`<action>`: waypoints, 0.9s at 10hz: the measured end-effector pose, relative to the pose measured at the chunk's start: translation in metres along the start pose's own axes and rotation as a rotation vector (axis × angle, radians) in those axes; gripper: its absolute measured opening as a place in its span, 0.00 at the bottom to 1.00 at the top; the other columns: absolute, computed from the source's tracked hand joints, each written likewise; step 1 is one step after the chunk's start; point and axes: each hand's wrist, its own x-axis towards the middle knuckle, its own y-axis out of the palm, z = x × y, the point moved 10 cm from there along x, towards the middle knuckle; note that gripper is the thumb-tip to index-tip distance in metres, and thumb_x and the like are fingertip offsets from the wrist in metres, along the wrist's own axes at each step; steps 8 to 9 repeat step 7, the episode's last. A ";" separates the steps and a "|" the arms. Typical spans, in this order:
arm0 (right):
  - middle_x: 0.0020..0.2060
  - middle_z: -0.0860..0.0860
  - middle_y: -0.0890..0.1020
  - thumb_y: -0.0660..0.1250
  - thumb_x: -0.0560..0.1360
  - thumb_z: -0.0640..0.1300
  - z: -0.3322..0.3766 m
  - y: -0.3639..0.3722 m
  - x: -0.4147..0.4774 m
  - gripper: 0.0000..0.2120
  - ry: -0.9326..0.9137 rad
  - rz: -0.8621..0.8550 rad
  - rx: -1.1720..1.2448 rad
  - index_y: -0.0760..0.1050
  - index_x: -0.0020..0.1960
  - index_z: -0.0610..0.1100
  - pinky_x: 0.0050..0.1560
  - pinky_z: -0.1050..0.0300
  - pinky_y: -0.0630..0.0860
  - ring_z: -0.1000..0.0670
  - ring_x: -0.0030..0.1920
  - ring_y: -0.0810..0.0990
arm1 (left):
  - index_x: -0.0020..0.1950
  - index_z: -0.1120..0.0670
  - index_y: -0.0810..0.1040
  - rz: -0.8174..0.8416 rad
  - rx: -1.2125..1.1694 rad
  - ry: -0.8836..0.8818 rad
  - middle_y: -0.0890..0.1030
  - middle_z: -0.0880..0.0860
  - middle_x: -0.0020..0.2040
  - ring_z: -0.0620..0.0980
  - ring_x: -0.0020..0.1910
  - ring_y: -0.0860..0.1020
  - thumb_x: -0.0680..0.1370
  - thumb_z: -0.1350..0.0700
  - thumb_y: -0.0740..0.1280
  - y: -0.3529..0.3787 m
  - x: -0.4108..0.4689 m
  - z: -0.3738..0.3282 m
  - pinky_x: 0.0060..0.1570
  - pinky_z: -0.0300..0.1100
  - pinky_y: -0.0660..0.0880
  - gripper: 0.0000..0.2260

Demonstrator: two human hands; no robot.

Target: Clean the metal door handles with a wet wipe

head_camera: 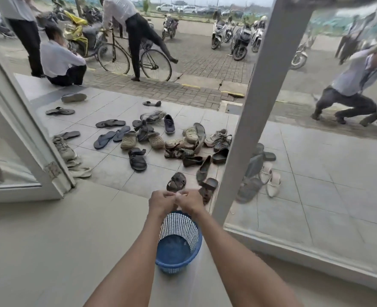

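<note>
head cam | faces forward-down through open doorway | blue basket (178, 247) close below | street far

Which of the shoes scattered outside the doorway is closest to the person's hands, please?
The dark brown sandal just beyond the left hand; the others lie farther out on the tiles.

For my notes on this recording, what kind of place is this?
Probably the entrance of a public building, seen from just inside. Many shoes lie on the tiled porch, motorbikes stand parked beyond, and a white-framed glass door stands open.
</note>
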 end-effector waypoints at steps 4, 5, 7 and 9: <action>0.26 0.47 0.67 0.61 0.69 0.31 -0.195 0.115 0.082 0.13 0.025 0.090 -0.346 0.69 0.28 0.43 0.30 0.56 0.59 0.49 0.30 0.64 | 0.39 0.56 0.80 -0.012 0.556 0.098 0.84 0.58 0.43 0.55 0.45 0.80 0.74 0.64 0.65 0.052 0.098 0.184 0.50 0.47 0.76 0.06; 0.30 0.44 0.72 0.61 0.70 0.32 -0.198 0.116 0.083 0.10 0.026 0.084 -0.352 0.75 0.34 0.42 0.36 0.55 0.64 0.49 0.34 0.68 | 0.43 0.57 0.82 -0.022 0.546 0.092 0.83 0.56 0.45 0.54 0.48 0.79 0.73 0.63 0.66 0.052 0.100 0.190 0.52 0.45 0.75 0.05; 0.30 0.46 0.71 0.59 0.70 0.31 -0.188 0.109 0.088 0.11 0.034 0.058 -0.319 0.71 0.32 0.44 0.38 0.54 0.64 0.48 0.35 0.67 | 0.42 0.56 0.82 0.014 0.527 0.110 0.82 0.56 0.43 0.54 0.44 0.78 0.73 0.63 0.65 0.053 0.103 0.179 0.46 0.43 0.74 0.07; 0.30 0.46 0.71 0.59 0.70 0.31 -0.188 0.109 0.088 0.11 0.034 0.058 -0.319 0.71 0.32 0.44 0.38 0.54 0.64 0.48 0.35 0.67 | 0.42 0.56 0.82 0.014 0.527 0.110 0.82 0.56 0.43 0.54 0.44 0.78 0.73 0.63 0.65 0.053 0.103 0.179 0.46 0.43 0.74 0.07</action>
